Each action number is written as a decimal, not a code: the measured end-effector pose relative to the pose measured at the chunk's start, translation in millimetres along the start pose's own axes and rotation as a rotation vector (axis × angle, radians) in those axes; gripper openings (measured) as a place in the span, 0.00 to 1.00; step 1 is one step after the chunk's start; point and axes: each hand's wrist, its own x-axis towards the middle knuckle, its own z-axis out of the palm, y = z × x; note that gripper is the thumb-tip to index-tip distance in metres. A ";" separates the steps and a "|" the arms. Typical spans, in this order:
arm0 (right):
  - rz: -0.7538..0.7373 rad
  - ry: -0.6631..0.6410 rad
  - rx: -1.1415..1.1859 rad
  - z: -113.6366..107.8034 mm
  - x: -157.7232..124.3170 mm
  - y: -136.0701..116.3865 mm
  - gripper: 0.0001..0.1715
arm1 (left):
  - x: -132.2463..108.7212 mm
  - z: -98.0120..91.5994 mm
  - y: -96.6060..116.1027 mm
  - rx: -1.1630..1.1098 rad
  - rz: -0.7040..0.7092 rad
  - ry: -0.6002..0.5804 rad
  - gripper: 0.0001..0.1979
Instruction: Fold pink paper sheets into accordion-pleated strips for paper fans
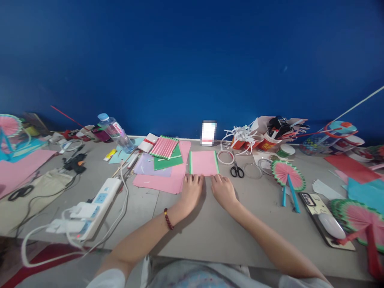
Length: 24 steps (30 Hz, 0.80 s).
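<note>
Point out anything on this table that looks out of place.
The computer mouse at the right: it lies on top of the phone rather than on the table, an odd perch.

From here the light looks soft, a faint shadow beside the left hand on the desk; the blue wall darkens upward, outer edges stretch, the small screen is pixelated.

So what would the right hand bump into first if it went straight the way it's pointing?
Most likely the pink sheet with green edges: the right hand is right at its near edge. Whether it touches the paper or sits just above is hard to tell.
</note>
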 end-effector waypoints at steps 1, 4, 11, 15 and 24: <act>-0.002 -0.018 0.023 -2.2 1.8 5.3 0.14 | 2.3 -0.7 -5.0 -0.020 0.017 -0.018 0.23; 0.031 -0.042 0.076 -4.3 6.2 21.0 0.12 | 11.3 -2.6 -22.4 -0.089 0.007 -0.021 0.23; 0.129 0.082 0.228 12.0 9.8 41.4 0.14 | 27.9 5.7 -58.0 -0.435 0.002 0.033 0.14; 0.162 0.105 0.318 13.6 10.9 48.2 0.11 | 32.4 10.6 -66.8 -0.613 0.031 0.019 0.09; 0.022 0.173 0.447 26.9 14.9 52.7 0.13 | 36.4 9.2 -81.3 -0.370 0.251 -0.008 0.09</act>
